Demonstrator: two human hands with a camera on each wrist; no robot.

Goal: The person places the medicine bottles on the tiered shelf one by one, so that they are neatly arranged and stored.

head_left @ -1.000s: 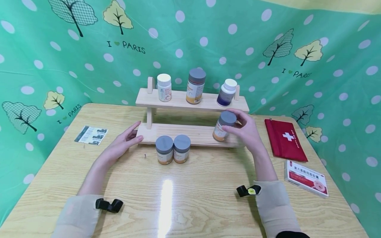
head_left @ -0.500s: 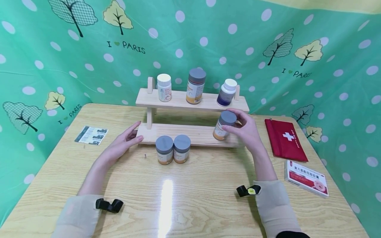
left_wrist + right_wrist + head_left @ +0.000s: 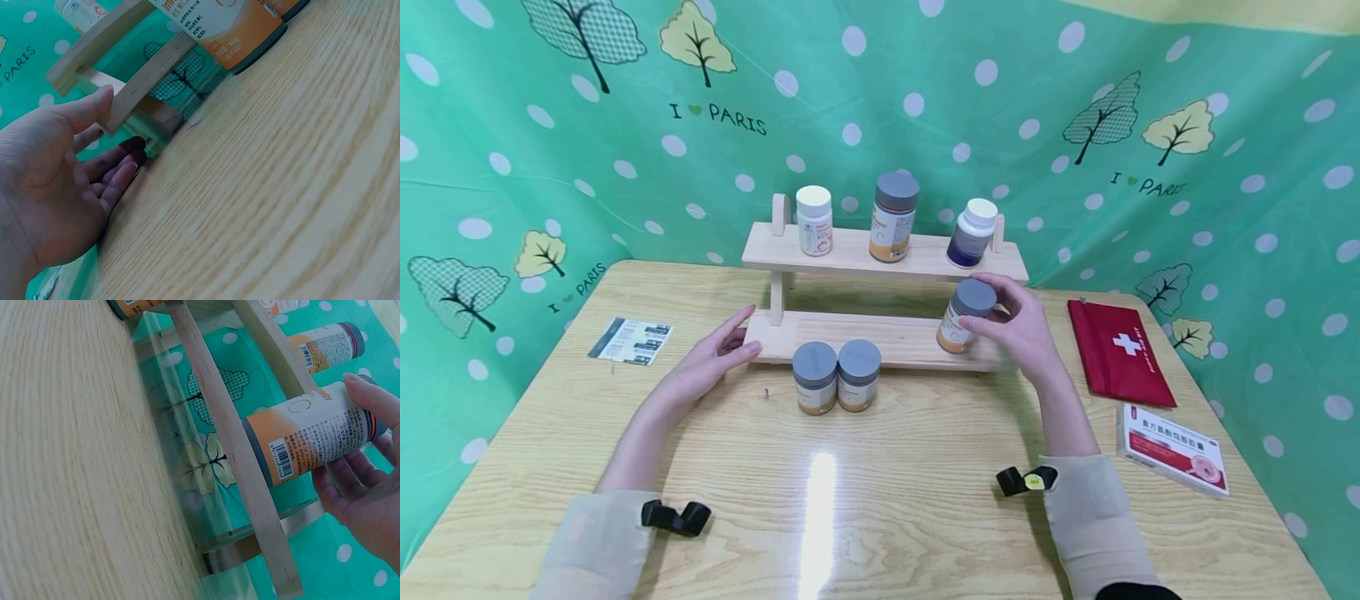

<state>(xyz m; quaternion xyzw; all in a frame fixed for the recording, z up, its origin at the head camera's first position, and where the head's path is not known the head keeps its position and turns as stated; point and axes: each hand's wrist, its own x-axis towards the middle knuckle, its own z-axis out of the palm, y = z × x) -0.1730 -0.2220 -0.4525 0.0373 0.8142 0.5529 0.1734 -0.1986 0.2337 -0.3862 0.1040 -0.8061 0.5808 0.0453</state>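
A two-tier wooden shelf [image 3: 880,327] stands at the back of the table. My left hand [image 3: 707,362] holds the left end of its lower board, the thumb at the front corner; in the left wrist view the other fingers [image 3: 119,181] reach below the board. My right hand [image 3: 1022,329] grips a grey-capped vitamin jar [image 3: 312,434] near its cap, thumb on one side and fingers on the other. The jar is at the right part of the lower board, its base right at the wood. Two matching jars, a left one [image 3: 815,379] and a right one [image 3: 858,377], stand side by side before the shelf.
On the upper board are a white bottle [image 3: 815,223], a taller grey-capped jar [image 3: 892,218] and a white-capped dark bottle [image 3: 972,234]. A red first-aid pouch [image 3: 1120,352] and a medicine box [image 3: 1172,450] lie at right. A printed packet [image 3: 630,342] lies at left.
The jar in my right hand shifts very slightly up from its position a second ago. My left hand and the other things stay in place.
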